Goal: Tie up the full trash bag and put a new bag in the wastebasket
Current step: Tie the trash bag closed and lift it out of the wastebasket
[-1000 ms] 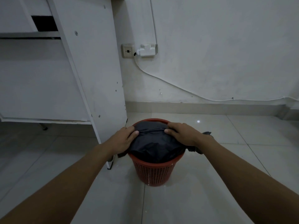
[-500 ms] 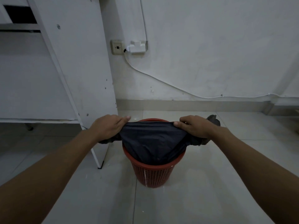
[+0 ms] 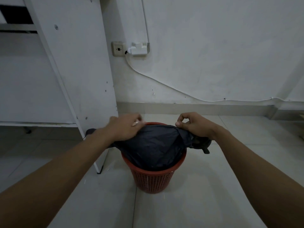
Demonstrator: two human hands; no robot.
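A full black trash bag (image 3: 153,145) bulges out of a red mesh wastebasket (image 3: 153,180) standing on the tiled floor. My left hand (image 3: 125,127) rests on the bag's top left, holding the left flap, whose end shows behind my forearm. My right hand (image 3: 193,125) grips the right flap at the bag's top right; its bunched end (image 3: 200,143) hangs out past the rim under my wrist. Both flaps are pulled up and inward over the top of the bag.
A white cabinet panel (image 3: 74,63) stands just left of the basket, its foot (image 3: 98,171) on the floor close by. A wall socket (image 3: 117,48) with a white adapter (image 3: 139,48) and cable is on the wall behind. Tiled floor (image 3: 213,186) surrounds the basket.
My hands have come closer together over the top of the bag, drawing the stretched flaps inward. The bag top now bunches up more than half a second ago.
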